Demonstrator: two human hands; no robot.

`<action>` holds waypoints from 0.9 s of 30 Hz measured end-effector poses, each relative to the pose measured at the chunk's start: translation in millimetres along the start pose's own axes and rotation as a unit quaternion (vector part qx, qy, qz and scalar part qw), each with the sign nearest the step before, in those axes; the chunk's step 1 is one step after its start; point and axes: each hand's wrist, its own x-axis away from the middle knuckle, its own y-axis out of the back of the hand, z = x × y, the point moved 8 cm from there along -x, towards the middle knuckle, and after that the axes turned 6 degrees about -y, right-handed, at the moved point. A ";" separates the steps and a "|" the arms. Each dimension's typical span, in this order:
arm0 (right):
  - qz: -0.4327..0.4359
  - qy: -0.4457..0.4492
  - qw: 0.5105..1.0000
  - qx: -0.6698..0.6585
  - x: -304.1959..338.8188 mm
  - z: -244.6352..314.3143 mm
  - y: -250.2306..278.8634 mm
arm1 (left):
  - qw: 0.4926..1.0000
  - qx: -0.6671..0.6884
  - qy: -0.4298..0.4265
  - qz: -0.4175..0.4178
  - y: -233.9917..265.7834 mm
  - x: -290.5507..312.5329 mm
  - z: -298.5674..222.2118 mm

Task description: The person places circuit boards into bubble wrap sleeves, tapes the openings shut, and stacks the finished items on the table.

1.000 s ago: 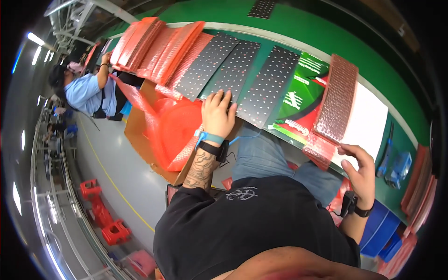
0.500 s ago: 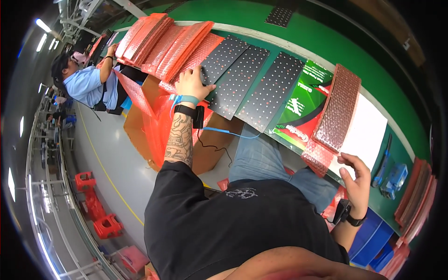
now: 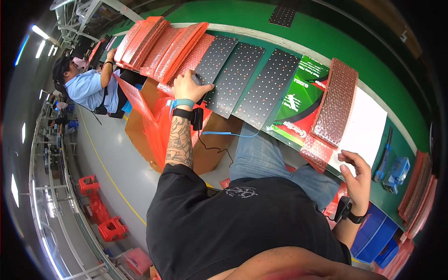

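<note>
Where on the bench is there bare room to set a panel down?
The white sheet right of the pink bubble-wrap strip is bare, up to the blue tools. The green strip behind the dark panels is mostly free. The left end, under red bubble-wrap bags, is crowded.

A green workbench [image 3: 373,70] carries three black dotted panels [image 3: 267,88], pink bubble-wrap sleeves [image 3: 163,46] and a white sheet [image 3: 368,130].

Bright, even overhead factory lighting, soft shadows, sharp centre (strong fisheye bending and dark vignette toward the rim).
</note>
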 end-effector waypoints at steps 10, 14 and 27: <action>-0.009 0.009 1.000 0.000 2.4 -4.4 4.5 | 0.999 -0.024 -0.006 -0.038 -1.9 -4.0 -2.9; -0.024 -0.001 1.000 0.001 9.6 -4.8 10.4 | 0.995 -0.048 -0.056 -0.065 -4.6 -0.8 -10.3; -0.241 -0.153 0.956 0.069 52.8 -75.1 132.8 | 0.904 0.350 -0.211 -0.123 91.5 151.8 -144.9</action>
